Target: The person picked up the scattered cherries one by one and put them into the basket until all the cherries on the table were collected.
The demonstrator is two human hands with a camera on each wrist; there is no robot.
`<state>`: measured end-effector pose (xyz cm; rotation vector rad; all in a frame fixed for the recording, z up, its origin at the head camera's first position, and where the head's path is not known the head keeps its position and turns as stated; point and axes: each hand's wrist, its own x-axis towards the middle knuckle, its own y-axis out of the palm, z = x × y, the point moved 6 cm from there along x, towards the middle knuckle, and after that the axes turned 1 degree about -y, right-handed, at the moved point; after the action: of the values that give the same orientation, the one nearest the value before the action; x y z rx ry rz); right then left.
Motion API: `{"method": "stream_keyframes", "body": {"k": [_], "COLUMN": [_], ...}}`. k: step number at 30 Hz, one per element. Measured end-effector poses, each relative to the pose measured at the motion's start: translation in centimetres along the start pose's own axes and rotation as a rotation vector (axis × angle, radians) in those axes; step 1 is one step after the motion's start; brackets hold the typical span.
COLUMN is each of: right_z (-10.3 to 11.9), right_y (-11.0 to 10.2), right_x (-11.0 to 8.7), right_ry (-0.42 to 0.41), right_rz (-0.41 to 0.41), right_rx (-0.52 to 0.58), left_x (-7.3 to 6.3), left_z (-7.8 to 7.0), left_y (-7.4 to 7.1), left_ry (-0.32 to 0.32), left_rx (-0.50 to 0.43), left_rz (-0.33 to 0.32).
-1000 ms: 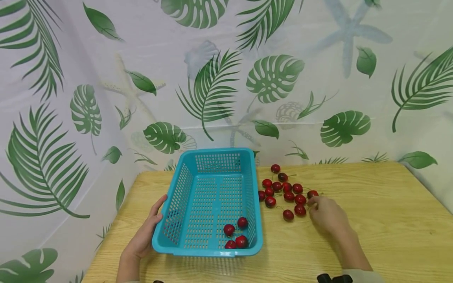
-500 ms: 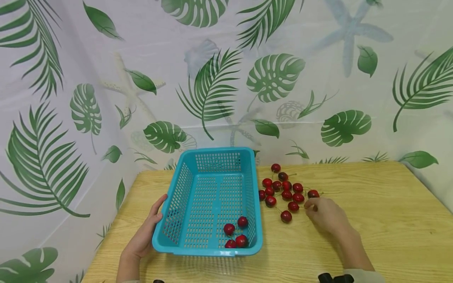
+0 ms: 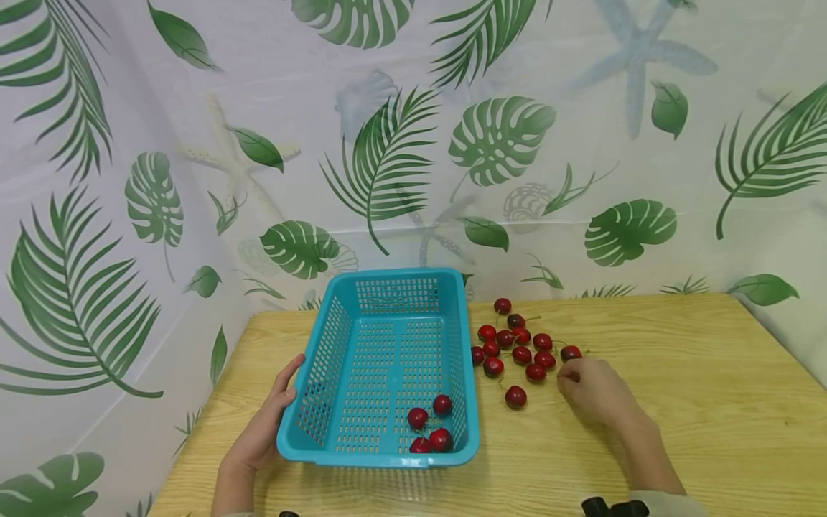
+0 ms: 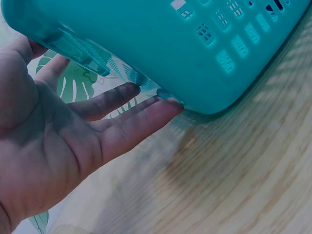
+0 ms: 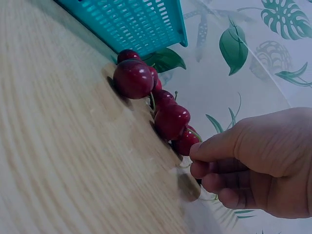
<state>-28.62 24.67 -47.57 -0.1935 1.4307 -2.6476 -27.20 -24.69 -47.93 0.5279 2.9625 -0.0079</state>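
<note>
A turquoise plastic basket (image 3: 395, 459) with perforated sides stands on the wooden table, and several red cherries (image 3: 441, 439) lie in its near right corner. My left hand (image 3: 260, 427) rests against the basket's left side; in the left wrist view its fingers (image 4: 141, 124) are extended along the outer wall. To the right of the basket is a loose cluster of cherries (image 3: 521, 355) with stems. My right hand (image 3: 597, 391) is at the cluster's right edge, thumb and forefinger together on a thin green cherry stem (image 5: 194, 133) in the right wrist view, other fingers curled.
A pale cloth (image 3: 413, 143) printed with green leaves and starfish hangs behind and left of the table (image 3: 711, 402). One cherry (image 3: 515, 397) lies a little nearer than the cluster. A black object (image 3: 614, 508) shows by the right sleeve.
My right hand has shifted slightly left, and the cherries beside its fingertips have moved left; the nearest one has rolled toward the basket. My left hand and the basket have stayed in place.
</note>
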Motion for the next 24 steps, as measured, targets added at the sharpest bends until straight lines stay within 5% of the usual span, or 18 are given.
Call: {"method": "stream_keyframes", "body": {"k": [11,24], "right_z": [1.2,6.0], "right_y": [-1.1,-3.2], "right_x": [0.0,-1.1], "right_ry": [-0.067,-0.118], "right_rz": [-0.046,-0.148], "right_rx": [0.048,0.108], "left_x": [0.0,0.2], "left_z": [0.1,0.2], "left_y": [0.0,-0.2], "left_ry": [0.003,-0.011], "left_rx": [-0.009,-0.002], "left_rz": [0.019,-0.011]}}
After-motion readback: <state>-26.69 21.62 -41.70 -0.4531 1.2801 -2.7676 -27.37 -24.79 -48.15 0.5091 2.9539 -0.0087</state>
